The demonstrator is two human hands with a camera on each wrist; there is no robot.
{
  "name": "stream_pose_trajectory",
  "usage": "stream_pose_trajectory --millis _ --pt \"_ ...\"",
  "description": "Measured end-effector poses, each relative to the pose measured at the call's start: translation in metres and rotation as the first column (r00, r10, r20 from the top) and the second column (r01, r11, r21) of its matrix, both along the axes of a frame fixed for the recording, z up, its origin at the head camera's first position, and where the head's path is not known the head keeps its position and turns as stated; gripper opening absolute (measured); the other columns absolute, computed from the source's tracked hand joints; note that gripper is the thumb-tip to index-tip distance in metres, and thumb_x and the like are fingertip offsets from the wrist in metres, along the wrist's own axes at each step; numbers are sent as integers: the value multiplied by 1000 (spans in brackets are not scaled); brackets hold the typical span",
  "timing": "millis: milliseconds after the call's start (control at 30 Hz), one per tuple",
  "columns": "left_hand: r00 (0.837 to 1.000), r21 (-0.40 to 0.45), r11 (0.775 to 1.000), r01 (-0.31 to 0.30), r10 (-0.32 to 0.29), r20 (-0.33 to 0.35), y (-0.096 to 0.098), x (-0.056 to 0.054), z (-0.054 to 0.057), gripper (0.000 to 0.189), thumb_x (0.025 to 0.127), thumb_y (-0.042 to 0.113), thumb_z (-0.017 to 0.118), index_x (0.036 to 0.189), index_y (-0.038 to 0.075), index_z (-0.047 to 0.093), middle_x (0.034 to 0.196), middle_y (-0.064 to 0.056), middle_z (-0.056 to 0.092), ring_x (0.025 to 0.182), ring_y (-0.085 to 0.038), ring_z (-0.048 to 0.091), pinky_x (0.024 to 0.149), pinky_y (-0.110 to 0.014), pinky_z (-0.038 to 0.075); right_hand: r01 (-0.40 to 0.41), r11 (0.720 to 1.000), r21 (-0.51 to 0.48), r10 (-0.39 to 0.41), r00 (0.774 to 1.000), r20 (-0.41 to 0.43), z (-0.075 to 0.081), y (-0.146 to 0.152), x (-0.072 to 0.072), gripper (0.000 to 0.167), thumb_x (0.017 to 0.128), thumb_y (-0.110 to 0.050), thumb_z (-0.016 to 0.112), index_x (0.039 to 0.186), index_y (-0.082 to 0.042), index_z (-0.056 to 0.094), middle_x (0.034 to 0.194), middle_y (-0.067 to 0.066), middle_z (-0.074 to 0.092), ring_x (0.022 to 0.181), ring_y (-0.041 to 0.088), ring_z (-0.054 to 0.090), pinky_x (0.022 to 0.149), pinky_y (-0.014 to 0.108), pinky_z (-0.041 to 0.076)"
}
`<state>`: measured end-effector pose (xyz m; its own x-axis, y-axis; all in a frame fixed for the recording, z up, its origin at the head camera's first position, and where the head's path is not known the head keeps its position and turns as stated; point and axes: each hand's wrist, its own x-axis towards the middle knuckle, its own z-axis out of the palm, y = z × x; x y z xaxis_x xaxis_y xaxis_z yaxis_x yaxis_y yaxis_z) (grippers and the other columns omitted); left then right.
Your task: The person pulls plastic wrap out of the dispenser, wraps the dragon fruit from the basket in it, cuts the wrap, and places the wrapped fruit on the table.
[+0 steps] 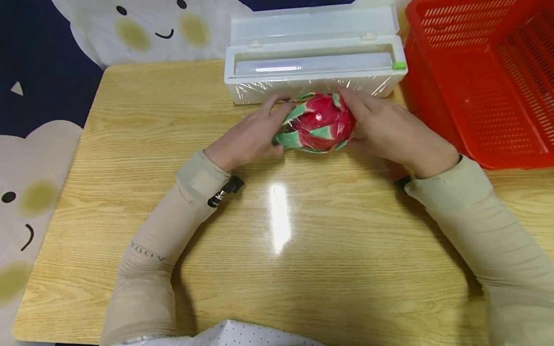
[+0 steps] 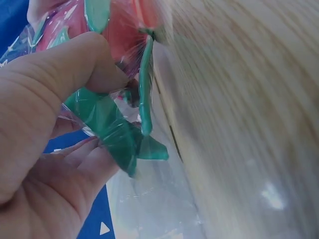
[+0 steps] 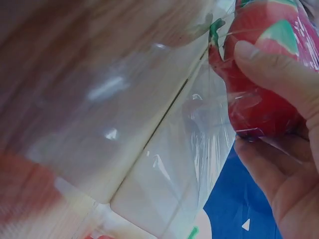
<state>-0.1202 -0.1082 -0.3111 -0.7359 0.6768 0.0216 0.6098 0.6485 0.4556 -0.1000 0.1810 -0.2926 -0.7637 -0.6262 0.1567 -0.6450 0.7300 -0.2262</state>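
A red dragon fruit (image 1: pixel 322 120) with green leaf tips is held up in front of the white cling film box, with clear film over its skin. My left hand (image 1: pixel 255 134) pinches the leafy end; in the left wrist view its fingers (image 2: pixel 75 59) press on the film around the green leaves (image 2: pixel 112 124). At the rounded end my right hand (image 1: pixel 385 127) grips the fruit. The right wrist view shows that thumb (image 3: pixel 271 69) on the red side and the other fingers underneath. The surface facing the table is hidden in the head view.
The white box (image 1: pixel 368 86) stands at the table's back with its lid (image 1: pixel 311 24) raised and a film roll (image 1: pixel 311 65) inside. Shiny wrinkled film covers its front. A green piece (image 1: pixel 399 66) sits on its right rim. A red plastic basket (image 1: pixel 450 105) stands at right.
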Motion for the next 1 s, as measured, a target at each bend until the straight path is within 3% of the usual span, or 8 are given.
stream_pose_trajectory --millis 67,267,500,633,767,1000 --pt "1000 4 1000 5 -5 -4 0 0 1 83 84 7 74 158 4 36 159 -15 37 117 -27 60 105 -39 55 5 1000 -3 -5 1000 -2 1 1 0 103 77 -7 90 161 -3 31 153 27 51 135 48 55 109 62 48" --pt "1000 -30 999 21 -21 -14 -1 1 4 84 84 4 71 159 3 34 159 -17 42 137 -30 54 115 -41 50 13 1000 15 -13 1000 -22 5 1 -1 95 78 -3 88 158 -1 37 145 30 58 126 50 62 102 62 53" --pt "1000 -22 999 24 -23 6 -3 -1 5 88 83 3 72 161 6 31 161 -16 43 136 -30 55 115 -41 50 5 1000 28 -4 1000 -24 9 0 0 85 79 -3 86 153 -2 43 135 27 66 117 48 68 95 61 57" --pt "999 43 999 28 -29 19 -5 -3 4 80 84 3 73 154 5 34 153 -15 53 130 -28 60 111 -41 52 -3 1000 29 4 999 -37 11 1 0 73 82 -1 83 145 0 47 123 27 70 109 46 71 92 61 58" --pt "999 79 996 42 -43 15 -6 -4 4 67 85 4 72 143 3 40 145 -15 59 118 -25 63 103 -39 55 0 999 37 1 1000 -30 12 2 1 73 81 0 84 143 1 46 117 27 71 105 46 71 90 60 59" --pt "998 88 995 39 -43 42 -7 -5 3 68 85 8 71 145 2 39 144 -15 61 113 -23 64 101 -38 55 -10 999 37 10 1000 -9 12 3 2 64 76 -1 88 130 5 53 105 27 72 95 45 72 83 59 62"
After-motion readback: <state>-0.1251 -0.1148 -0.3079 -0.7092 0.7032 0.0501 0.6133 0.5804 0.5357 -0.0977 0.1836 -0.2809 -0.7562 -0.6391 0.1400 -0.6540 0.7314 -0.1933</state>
